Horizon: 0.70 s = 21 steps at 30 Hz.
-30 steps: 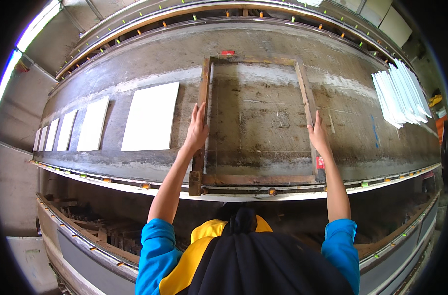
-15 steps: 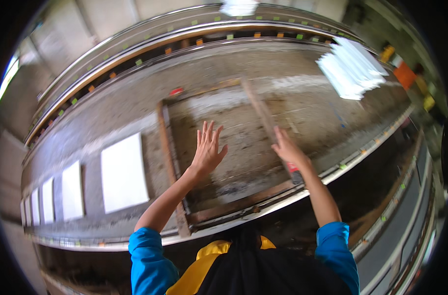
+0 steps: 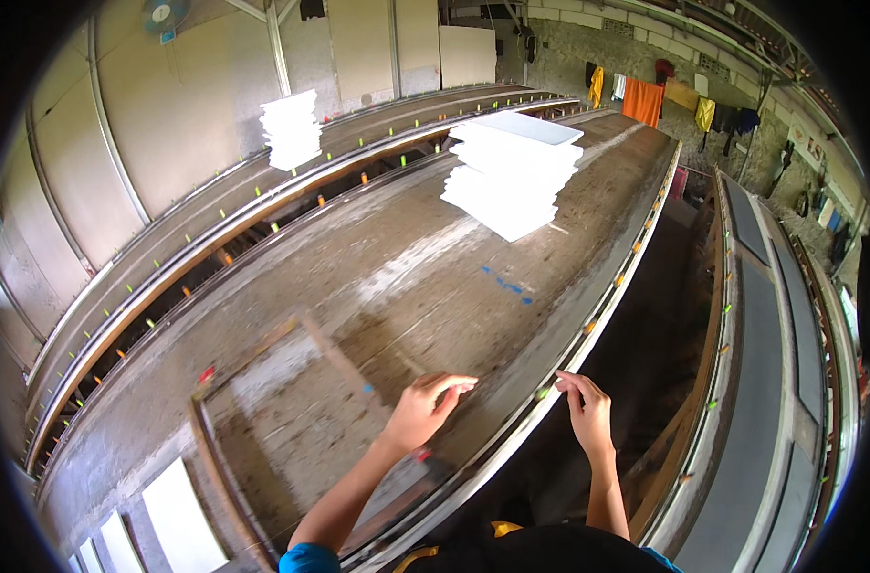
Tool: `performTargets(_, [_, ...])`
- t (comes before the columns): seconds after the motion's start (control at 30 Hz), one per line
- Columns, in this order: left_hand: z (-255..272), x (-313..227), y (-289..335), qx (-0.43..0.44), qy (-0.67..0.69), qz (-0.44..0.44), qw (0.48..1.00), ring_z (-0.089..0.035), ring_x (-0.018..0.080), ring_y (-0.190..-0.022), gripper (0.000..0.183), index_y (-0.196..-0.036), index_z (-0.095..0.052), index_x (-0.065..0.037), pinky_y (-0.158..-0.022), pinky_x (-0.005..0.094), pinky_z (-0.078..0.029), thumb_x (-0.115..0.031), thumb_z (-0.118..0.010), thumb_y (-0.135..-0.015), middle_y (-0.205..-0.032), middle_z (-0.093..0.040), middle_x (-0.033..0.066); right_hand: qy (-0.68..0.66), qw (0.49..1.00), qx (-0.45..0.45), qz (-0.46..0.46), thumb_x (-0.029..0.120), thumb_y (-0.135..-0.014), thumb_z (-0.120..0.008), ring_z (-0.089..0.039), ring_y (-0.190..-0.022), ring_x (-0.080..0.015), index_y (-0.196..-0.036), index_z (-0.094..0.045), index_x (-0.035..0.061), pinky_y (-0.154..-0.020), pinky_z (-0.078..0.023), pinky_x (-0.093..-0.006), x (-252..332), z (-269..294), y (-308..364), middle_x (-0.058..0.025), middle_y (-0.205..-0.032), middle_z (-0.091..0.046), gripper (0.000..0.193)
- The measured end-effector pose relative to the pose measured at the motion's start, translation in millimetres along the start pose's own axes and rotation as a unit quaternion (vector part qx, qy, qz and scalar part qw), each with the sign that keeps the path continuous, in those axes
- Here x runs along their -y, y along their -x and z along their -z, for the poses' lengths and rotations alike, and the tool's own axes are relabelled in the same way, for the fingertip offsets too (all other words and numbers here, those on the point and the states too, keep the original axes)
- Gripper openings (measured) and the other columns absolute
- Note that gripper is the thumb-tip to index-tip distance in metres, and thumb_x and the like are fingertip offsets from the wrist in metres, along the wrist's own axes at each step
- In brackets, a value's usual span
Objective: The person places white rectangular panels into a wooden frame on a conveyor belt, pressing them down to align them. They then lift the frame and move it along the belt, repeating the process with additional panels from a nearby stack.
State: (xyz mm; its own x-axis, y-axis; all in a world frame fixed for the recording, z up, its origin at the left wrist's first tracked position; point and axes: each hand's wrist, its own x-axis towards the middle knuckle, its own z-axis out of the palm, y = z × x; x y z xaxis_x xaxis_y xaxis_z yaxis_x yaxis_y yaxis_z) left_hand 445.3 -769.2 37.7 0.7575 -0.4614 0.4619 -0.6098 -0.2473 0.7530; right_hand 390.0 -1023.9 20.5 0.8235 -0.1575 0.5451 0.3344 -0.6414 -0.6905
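Note:
Over the near part of the long table, my left hand (image 3: 421,413) is raised with loosely bent fingers pointing right and the thumb slightly apart; nothing shows in it. My right hand (image 3: 590,413) hangs above the table's front rail, fingers bent inward, also with nothing visible in it. Below my left forearm lies a wooden frame (image 3: 211,441) on the tabletop. A red and dark tool (image 3: 435,466), partly hidden by my left arm, sits at the frame's near right corner. Farther along the table stands a tall, uneven stack of white sheets (image 3: 511,177).
White panels (image 3: 182,516) lie in a row at the lower left. Another white stack (image 3: 292,132) stands on the table behind. A dark gap separates my table (image 3: 435,315) from a grey-topped table (image 3: 740,315) at right. Cloths (image 3: 642,102) hang by the far wall.
My view has swung right, bringing the white stack to the middle and the wooden frame to the lower left. Both hands have left the frame area, and their spread fingers have bent.

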Motion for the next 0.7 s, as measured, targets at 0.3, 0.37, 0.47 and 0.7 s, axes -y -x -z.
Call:
performTargets(0.3, [-94.9,-4.0,-144.6,-0.053,-0.02,0.095,0.994,-0.059,0.0145,-0.088,0.019,-0.102,-0.058,-0.003,-0.077,0.0253,-0.043,-0.005,-0.046,-0.088,-0.089,-0.063,0.0084,-0.059,0.997,-0.038,-0.02,-0.011,-0.077,-0.048,-0.061,-0.069,-0.02,-0.094,-0.059,0.0018,-0.064,-0.048,-0.0275,-161.3,82.6,-116.2,-0.0109,-0.075,-0.062,0.024])
performTargets(0.37, [-113.1,-3.6,-179.3,-0.055,-0.027,0.092,0.994,-0.059,0.014,-0.089,0.019,-0.102,-0.058,-0.002,-0.078,0.0253,-0.043,-0.006,-0.045,-0.089,-0.09,-0.063,0.0081,-0.066,0.997,-0.042,-0.028,-0.011,-0.078,-0.048,-0.062,-0.07,-0.0195,-0.095,-0.059,0.002,-0.064,-0.048,-0.0271,-186.6,93.7,-145.2,-0.0109,-0.076,-0.062,0.024])
performTargets(0.47, [-133.9,8.7,-229.4,-0.098,-0.037,0.08,0.991,-0.058,0.0144,-0.09,0.019,-0.101,-0.058,-0.003,-0.079,0.0249,-0.042,-0.008,-0.044,-0.089,-0.091,-0.063,0.0078,-0.075,0.996,-0.04,-0.01,-0.009,-0.079,-0.048,-0.062,-0.071,-0.0192,-0.095,-0.059,0.0031,-0.063,-0.047,-0.0269,-224.2,98.9,-193.5,-0.011,-0.077,-0.062,0.023])
performTargets(0.7, [-145.7,49.1,-351.1,-0.229,-0.055,0.016,0.972,-0.055,0.017,-0.097,0.02,-0.105,-0.055,-0.005,-0.08,0.0298,-0.045,-0.004,-0.047,-0.086,-0.104,-0.058,0.008,-0.053,0.991,-0.039,0.117,-0.003,-0.081,-0.049,-0.06,-0.079,-0.0235,-0.093,-0.059,0.0031,-0.068,-0.047,-0.0303,-272.8,83.6,-338.3,-0.0121,-0.086,-0.06,0.017])
